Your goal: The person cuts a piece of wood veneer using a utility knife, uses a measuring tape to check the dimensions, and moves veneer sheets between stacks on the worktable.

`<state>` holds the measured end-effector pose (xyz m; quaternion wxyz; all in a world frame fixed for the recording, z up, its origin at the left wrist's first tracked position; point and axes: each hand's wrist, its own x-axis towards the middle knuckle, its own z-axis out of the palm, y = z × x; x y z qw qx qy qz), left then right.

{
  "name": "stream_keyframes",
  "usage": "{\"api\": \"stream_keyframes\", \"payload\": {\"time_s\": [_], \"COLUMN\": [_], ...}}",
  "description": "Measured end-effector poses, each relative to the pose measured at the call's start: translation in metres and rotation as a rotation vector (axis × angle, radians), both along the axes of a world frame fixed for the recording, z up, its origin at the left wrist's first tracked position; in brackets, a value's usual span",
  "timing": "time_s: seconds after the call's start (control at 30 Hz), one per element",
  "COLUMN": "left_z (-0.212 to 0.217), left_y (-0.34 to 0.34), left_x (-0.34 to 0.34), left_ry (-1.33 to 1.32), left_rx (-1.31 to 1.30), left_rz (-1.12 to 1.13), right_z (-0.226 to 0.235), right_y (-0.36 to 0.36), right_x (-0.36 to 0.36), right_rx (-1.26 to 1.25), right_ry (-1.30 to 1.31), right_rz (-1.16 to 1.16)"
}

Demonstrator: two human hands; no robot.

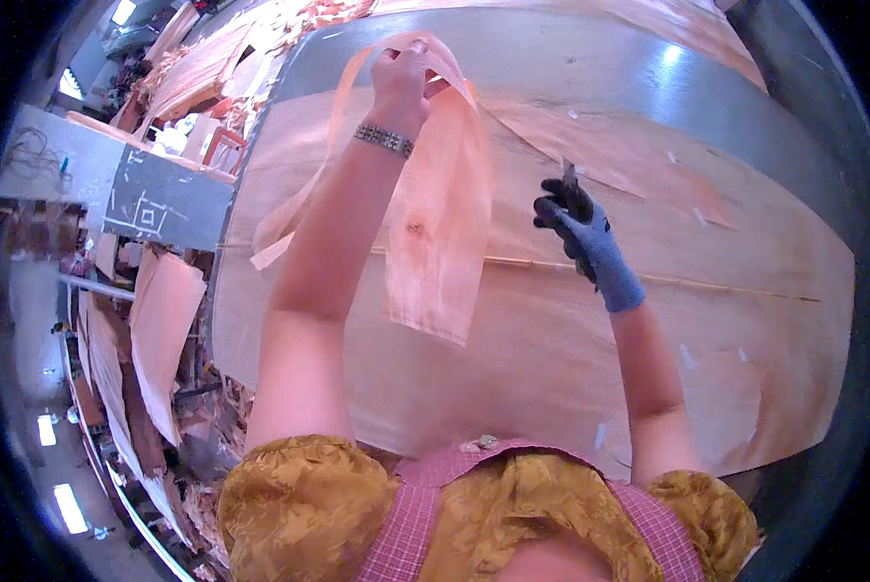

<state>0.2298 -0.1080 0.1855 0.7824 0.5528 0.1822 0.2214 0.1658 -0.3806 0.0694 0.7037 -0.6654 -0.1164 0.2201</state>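
Observation:
My left hand (402, 85), bare with a metal band at the wrist, is raised over the far left of the work surface. Its fingers are closed on a thin veneer piece (437, 218), which hangs down toward me and shows a dark knot. A narrow veneer strip (342, 97) loops from the same hand and trails to the left. To the right, my right hand (582, 231) wears a blue and black glove and is closed on a small knife (569, 173), its blade pointing up and away. The handle is mostly hidden. Below both hands lies a large veneer sheet (551, 359).
Small pieces of pale tape (687, 357) dot the sheet, and a long seam crosses it. The grey tabletop (590, 58) shows beyond. Veneer offcuts (202, 68) are heaped at the far left; more sheets (163, 330) lean beside the table's left edge.

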Motion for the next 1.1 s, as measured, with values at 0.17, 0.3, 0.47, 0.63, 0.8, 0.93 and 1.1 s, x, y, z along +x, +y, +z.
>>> {"api": "stream_keyframes", "payload": {"time_s": [0.17,0.3,0.47,0.63,0.8,0.93,1.1], "left_z": [-0.047,-0.065,-0.052,-0.121,-0.157,-0.220,-0.198], "left_y": [0.006,0.028,0.056,0.017,0.015,0.044,-0.019], "left_x": [0.050,0.060,0.024,0.017,0.067,0.133,0.158], "left_ry": [-0.045,-0.041,0.169,-0.359,0.350,0.347,0.196], "left_rx": [-0.146,-0.208,0.439,1.848,1.510,1.163,1.945], "left_rz": [0.040,0.070,-0.009,-0.251,-1.133,-1.052,-0.175], "right_z": [-0.063,-0.072,-0.045,-0.029,-0.025,-0.049,-0.065], "right_y": [0.030,0.063,0.038,-0.009,-0.047,-0.062,-0.054], "right_x": [-0.015,-0.020,0.019,0.093,0.158,0.243,0.308], "right_rx": [-0.287,-0.186,-0.237,-0.486,-0.799,-0.949,-1.142], "right_ry": [-0.050,0.248,0.231,-0.024,-0.222,-0.348,-0.580], "right_rz": [-0.055,0.123,0.280,0.553,0.525,0.453,0.222]}}
